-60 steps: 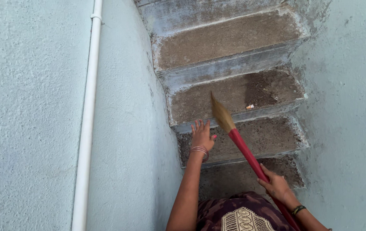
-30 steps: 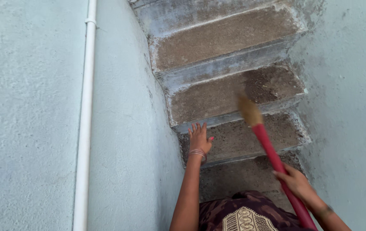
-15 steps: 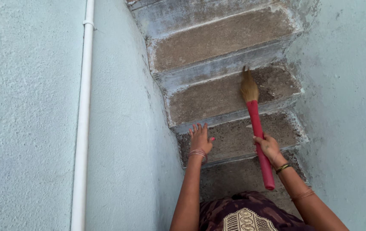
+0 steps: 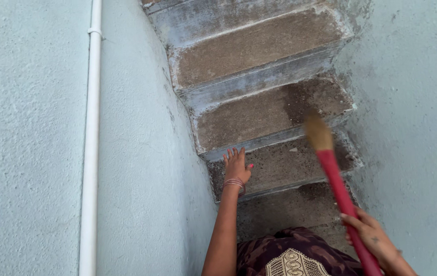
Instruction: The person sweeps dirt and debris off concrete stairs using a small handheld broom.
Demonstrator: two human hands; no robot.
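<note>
My right hand (image 4: 371, 236) grips the red handle of a broom (image 4: 336, 184) at the lower right. Its straw-coloured bristle head (image 4: 318, 132) is blurred and hovers over the front edge of the second step (image 4: 249, 122). My left hand (image 4: 237, 166) rests flat with fingers spread against the left side of the nearer step (image 4: 285, 163), by the wall; thin bangles circle its wrist. Dark dirt lies on the right part of the steps.
A narrow concrete staircase (image 4: 254, 48) climbs away between two pale blue-green rough walls. A white vertical pipe (image 4: 90, 143) runs down the left wall. My patterned dark red garment (image 4: 292, 255) fills the bottom middle.
The broom has swung back: my right hand pulled down and right toward the bottom edge, and the bristle head moved from the second step's tread to its front edge. My left hand stayed put.
</note>
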